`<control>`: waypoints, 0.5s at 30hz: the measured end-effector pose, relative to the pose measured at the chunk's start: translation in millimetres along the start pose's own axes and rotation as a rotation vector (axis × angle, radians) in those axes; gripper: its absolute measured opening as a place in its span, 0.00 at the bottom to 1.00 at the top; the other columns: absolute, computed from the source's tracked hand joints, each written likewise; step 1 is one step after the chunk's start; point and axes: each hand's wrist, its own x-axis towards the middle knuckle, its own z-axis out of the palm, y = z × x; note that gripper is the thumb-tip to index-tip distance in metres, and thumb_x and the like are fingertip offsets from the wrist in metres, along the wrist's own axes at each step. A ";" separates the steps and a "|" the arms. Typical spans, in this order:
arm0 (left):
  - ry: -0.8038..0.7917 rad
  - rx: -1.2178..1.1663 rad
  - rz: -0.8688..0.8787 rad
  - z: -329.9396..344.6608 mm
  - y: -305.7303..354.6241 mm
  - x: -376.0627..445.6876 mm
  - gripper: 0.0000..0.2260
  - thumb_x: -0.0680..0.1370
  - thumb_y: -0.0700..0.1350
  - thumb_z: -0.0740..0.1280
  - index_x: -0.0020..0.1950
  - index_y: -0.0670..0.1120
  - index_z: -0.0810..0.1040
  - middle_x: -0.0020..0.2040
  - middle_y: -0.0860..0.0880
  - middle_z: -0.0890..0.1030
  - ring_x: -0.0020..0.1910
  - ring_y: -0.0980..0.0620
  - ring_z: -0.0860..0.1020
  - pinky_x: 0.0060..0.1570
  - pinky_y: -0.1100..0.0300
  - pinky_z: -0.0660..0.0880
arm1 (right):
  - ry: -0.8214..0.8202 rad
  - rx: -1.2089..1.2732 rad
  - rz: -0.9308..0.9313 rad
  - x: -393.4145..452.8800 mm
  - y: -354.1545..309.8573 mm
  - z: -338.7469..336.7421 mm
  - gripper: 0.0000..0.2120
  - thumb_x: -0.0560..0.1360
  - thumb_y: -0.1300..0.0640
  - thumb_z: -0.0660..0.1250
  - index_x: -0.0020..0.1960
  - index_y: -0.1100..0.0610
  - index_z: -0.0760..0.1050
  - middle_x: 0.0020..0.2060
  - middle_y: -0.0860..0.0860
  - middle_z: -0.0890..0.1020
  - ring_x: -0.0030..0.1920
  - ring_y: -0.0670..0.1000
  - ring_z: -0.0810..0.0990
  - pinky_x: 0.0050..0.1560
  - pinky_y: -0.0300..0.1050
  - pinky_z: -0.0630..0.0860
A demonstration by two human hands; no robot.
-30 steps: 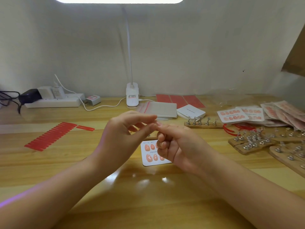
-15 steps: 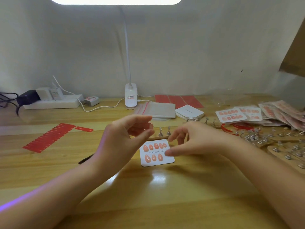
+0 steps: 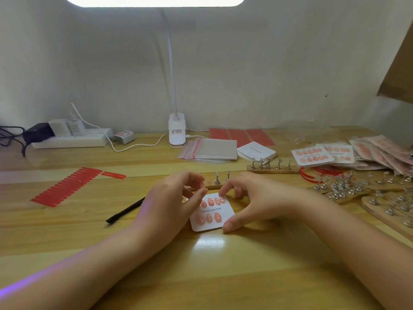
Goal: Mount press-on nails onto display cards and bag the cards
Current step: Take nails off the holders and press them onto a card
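card: flat on the tabletop between both hands, 4 pink nails showing in its top row, 3 below
right hand: grip narrow, forefinger tip on the top-row end nail, thumb at the card's lower corner
left hand: fingers curled at the card's left edge, whether it holds anything I cannot tell
pen: left of the left hand

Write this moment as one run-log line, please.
stage: mounting nails | white "Handmade Nail" display card: flat on table | right hand: index fingertip on top row | left hand: beside card
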 end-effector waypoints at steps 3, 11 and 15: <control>-0.019 0.063 0.008 2.0 -2.1 0.2 0.07 0.76 0.47 0.70 0.51 0.57 0.75 0.45 0.62 0.79 0.43 0.64 0.78 0.42 0.62 0.77 | 0.001 -0.006 0.003 1.2 0.4 0.8 0.36 0.58 0.32 0.76 0.61 0.37 0.67 0.51 0.34 0.68 0.52 0.39 0.70 0.53 0.39 0.72; -0.043 0.211 -0.097 5.8 -4.8 -0.1 0.09 0.80 0.50 0.62 0.60 0.54 0.71 0.48 0.61 0.75 0.46 0.61 0.72 0.40 0.72 0.67 | -0.022 -0.016 0.032 0.5 -1.8 -0.1 0.44 0.59 0.33 0.76 0.71 0.41 0.64 0.54 0.38 0.68 0.55 0.41 0.70 0.54 0.39 0.70; -0.090 0.226 -0.137 5.3 -0.4 0.6 0.09 0.81 0.50 0.60 0.61 0.53 0.69 0.55 0.56 0.78 0.53 0.57 0.74 0.50 0.61 0.71 | -0.019 0.015 0.029 1.2 -2.2 -0.8 0.41 0.60 0.35 0.77 0.69 0.41 0.65 0.50 0.34 0.67 0.50 0.38 0.70 0.48 0.35 0.69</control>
